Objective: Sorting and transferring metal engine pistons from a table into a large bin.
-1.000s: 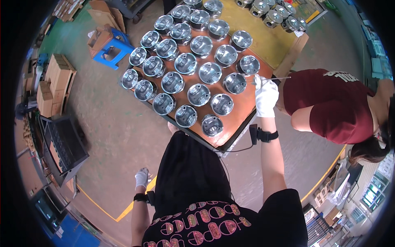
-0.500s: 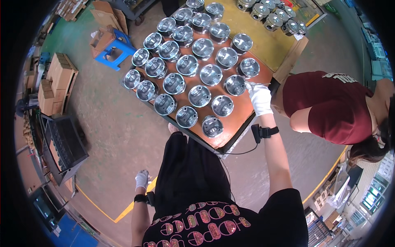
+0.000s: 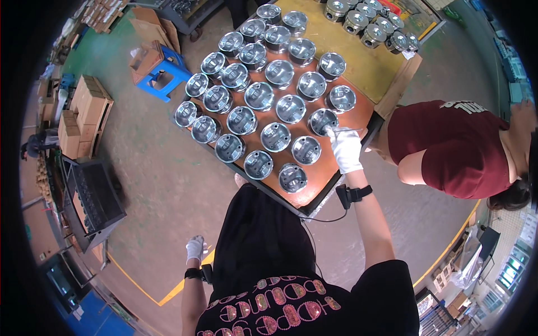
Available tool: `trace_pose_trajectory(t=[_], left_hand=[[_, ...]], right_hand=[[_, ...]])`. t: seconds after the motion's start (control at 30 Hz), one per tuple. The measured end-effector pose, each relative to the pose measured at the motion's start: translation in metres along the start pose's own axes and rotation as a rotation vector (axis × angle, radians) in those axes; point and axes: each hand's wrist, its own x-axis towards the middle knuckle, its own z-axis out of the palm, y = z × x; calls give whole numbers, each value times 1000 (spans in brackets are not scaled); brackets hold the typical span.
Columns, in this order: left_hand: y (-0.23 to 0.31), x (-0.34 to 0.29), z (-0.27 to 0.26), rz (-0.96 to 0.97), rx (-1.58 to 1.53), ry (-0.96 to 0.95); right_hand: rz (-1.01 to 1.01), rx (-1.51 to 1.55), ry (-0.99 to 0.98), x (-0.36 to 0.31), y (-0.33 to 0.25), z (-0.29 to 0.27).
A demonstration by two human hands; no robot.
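My right hand (image 3: 346,150), in a white glove, is closed around a thin metal rod-like tool (image 3: 352,130). Its fingertips are at the edge of a piston (image 3: 323,121) on the right side of the brown tabletop (image 3: 321,182). Several more shiny metal pistons stand there in rows with their crowns up, among them a piston (image 3: 292,178) at the near corner. My left hand (image 3: 195,250), also gloved, hangs beside my leg, away from the table. Its fingers are loose and I see nothing in them.
Another person in a dark red shirt (image 3: 448,148) bends close to the table's right side. Further pistons (image 3: 355,22) stand on a yellowish surface (image 3: 358,70) behind. A blue stool (image 3: 162,75) bears a carton at the left. Stacked boxes (image 3: 92,106) and a dark metal cart (image 3: 95,196) stand farther left.
The table and pistons sit slightly lower in the view. My right hand has shifted a little left relative to the view, still by the same piston with the thin tool. My left hand stays hanging.
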Motion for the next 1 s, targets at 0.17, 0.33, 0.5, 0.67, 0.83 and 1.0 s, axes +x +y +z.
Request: trace_pose_trajectory(t=[0.17,0.33,0.5,0.67,0.83,1.0], left_hand=[[-33,-11,48,-201,-573,119],[2,19,18,-382,-1098,-81],[-68,-5,76,-114,-563,141],[-69,14,72,-404,-907,-91],[-64,11,54,-217,-838,133],[-33,10,-9,-47,43,-88]], right_hand=[[13,10,-19,17,-20,-4],[232,-230,98,47,54,-40],[216,-285,279,87,57,-19],[255,-166,76,95,53,-22],[307,27,61,100,54,1],[322,-73,259,129,51,-31]])
